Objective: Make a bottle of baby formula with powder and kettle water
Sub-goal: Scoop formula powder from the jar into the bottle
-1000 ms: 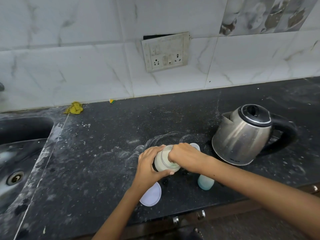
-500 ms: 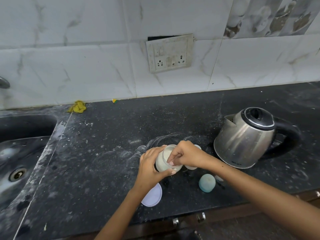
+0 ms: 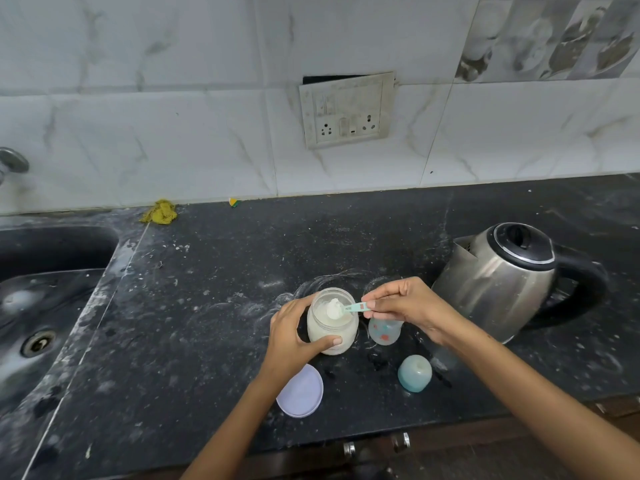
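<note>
A: Right hand [image 3: 403, 304], fingers [image 3: 371, 304] pinching the tail of a little teal scoop [image 3: 353, 308], and there's a heaped mound of white powder [image 3: 333, 308] sitting in its bowl, right over the mouth of the powder jar [image 3: 332, 322].

B: And the left hand [image 3: 294, 336]?

A: Curled round the jar's side, thumb across the front, holding it steady on the worktop [image 3: 207, 323]. Good brace.

B: So what makes this scoop go well?

A: I'd say level it first; that heap looks ready to shed. Then keep the scoop flat for the short trip to the baby bottle [image 3: 384, 330], which stands just beside the jar on the right, partly under the right hand. Its mouth I can't see from here, so aim matters.

B: Anything crowding the route?

A: Not between jar and bottle; they're nearly touching. The kettle [image 3: 498, 282] stands close behind the right wrist, so a raised elbow could nudge it. Nearer the front edge, 2 loose pieces: a pale round lid [image 3: 300, 391] under the left wrist and a teal bottle cap [image 3: 414, 373]. Both clear of the pour.

B: Further out?

A: Sink [image 3: 52, 306] far left, a yellow rag [image 3: 160, 213] by the wall, a socket plate [image 3: 346, 110] above. Powdery smears already mark the worktop, so spills look like a real risk.
</note>
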